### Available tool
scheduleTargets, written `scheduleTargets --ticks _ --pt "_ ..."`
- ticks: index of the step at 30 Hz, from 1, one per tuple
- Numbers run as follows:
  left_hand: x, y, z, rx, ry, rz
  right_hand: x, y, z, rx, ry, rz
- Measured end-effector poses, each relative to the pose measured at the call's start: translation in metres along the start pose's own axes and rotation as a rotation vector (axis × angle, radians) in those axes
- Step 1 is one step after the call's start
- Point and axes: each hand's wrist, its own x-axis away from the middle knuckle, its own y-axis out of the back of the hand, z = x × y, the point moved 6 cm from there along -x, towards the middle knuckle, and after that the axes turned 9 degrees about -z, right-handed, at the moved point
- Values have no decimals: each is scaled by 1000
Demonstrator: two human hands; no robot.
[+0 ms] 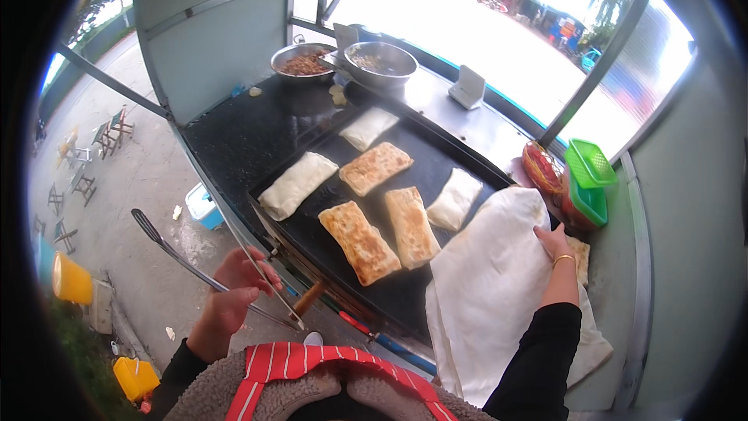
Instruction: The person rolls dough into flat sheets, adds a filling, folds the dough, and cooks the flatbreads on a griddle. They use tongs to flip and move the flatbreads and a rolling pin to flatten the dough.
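My left hand point(234, 295) holds a pair of long metal tongs point(187, 260) off the griddle's near left side; one slotted end points up and left. My right hand point(552, 241) grips the far edge of a large white cloth point(491, 269), thumb on top, other fingers partly hidden. On the black griddle point(345, 181) lie browned filled flatbreads, one at the near side point(359, 242), one beside it point(412, 228) and one farther back point(376, 168). Pale flatbreads lie at left point(298, 184), back point(368, 128) and right point(456, 199). Another browned flatbread point(578, 257) shows partly beyond my right wrist.
Behind the griddle stand a steel bowl of reddish-brown filling point(304, 62) and another steel bowl point(381, 64). Green plastic baskets point(590, 164) sit at the right near a red bundle point(540, 168). A wooden handle point(308, 298) juts from the griddle's front. Cart panels point(689, 234) enclose the sides.
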Motion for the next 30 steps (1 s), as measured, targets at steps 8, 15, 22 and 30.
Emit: scheduleTargets --ticks 8,15,22,30 --pt "17 4 -6 19 -79 -133 -62 39 0 102 386 -175" --pt "22 -1 -3 -57 -75 -108 -85 111 -40 379 -180 -203" --pt "13 8 4 -28 -73 -43 81 29 6 66 406 424" --pt "6 35 1 -76 -111 125 295 111 3 177 437 38"
